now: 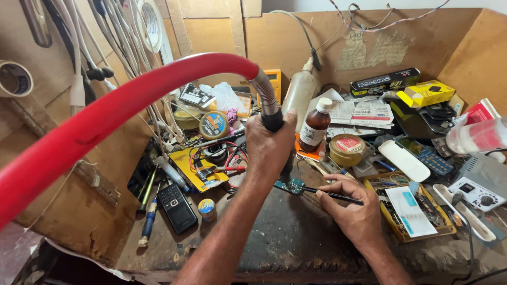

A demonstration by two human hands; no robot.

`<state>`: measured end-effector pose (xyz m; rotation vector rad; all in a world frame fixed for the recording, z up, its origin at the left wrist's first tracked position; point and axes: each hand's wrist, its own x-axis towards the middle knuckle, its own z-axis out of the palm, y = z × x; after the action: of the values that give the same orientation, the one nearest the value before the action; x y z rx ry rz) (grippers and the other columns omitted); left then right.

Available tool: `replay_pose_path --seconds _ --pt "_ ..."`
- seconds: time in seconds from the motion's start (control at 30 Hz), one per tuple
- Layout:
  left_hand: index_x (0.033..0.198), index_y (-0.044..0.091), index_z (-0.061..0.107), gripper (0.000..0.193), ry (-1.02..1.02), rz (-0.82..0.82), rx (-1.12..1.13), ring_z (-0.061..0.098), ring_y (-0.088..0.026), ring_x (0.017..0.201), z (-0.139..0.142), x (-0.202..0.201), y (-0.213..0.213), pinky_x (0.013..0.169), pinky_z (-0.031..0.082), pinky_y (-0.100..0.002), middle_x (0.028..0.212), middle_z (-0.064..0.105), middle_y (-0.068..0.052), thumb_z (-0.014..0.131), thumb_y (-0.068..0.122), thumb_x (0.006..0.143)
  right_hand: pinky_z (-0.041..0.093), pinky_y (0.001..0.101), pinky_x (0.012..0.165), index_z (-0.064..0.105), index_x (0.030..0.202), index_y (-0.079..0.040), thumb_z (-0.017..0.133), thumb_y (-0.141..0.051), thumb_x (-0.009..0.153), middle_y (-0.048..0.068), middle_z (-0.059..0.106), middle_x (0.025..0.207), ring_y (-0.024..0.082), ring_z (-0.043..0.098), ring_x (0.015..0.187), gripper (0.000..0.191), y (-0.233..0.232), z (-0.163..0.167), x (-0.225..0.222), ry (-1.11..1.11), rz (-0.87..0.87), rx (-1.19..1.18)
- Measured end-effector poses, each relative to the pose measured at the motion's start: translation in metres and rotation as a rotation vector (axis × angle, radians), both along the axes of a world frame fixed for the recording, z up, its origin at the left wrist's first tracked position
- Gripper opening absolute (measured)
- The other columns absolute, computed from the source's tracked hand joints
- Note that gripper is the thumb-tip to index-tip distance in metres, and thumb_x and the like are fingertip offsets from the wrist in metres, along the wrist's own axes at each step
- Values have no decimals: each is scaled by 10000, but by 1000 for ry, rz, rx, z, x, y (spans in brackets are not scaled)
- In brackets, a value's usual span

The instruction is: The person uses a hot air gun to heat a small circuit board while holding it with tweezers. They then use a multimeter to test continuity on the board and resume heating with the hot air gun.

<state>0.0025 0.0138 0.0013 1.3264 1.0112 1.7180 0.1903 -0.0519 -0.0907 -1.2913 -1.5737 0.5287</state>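
Observation:
My left hand [268, 148] grips the black handle of a hot-air tool [273, 120], whose metal neck joins a thick red hose [121, 105] arching away to the left. The tool points down over a small green circuit board [289, 185] on the dark worn bench. My right hand [353, 203] holds thin black tweezers [338, 196], with the tip touching the right edge of the board.
A brown bottle [315, 124], a round tin [347, 148] and a white squeeze bottle [299, 92] stand behind the board. A black phone [176, 207], screwdrivers [148, 221] and a yellow meter [203, 169] lie to the left. A yellow parts tray [449, 230] and a grey station [483, 184] sit on the right.

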Motion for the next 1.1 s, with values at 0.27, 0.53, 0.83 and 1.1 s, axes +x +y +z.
replay_pose_path --seconds 0.27,0.53,0.83,1.1 --pt "662 16 669 338 20 1 53 574 -89 433 0 6 0 406 452 -293 509 593 -6 685 221 930 578 319 844 795 896 -13 814 -124 756 127 760 1159 161 718 1041 179 1 -1 1 32 31 6" --pt "623 15 663 356 63 30 -8 589 -101 410 -2 2 1 405 474 -300 488 602 -19 692 227 907 552 330 890 794 875 -15 823 -119 757 122 787 1114 171 734 1040 160 2 -2 0 -53 5 75" --pt "631 5 662 359 66 27 8 591 -96 413 -2 -1 3 405 475 -296 487 601 -16 688 236 904 540 343 903 789 845 -5 810 -105 759 126 785 1104 186 724 1086 133 1 -3 2 -45 15 62" --pt "666 21 677 331 0 -2 109 568 -71 453 -5 6 5 420 445 -290 529 599 0 698 223 928 549 342 907 787 873 -9 799 -96 758 138 770 1147 196 712 1114 144 1 -4 3 0 66 75"
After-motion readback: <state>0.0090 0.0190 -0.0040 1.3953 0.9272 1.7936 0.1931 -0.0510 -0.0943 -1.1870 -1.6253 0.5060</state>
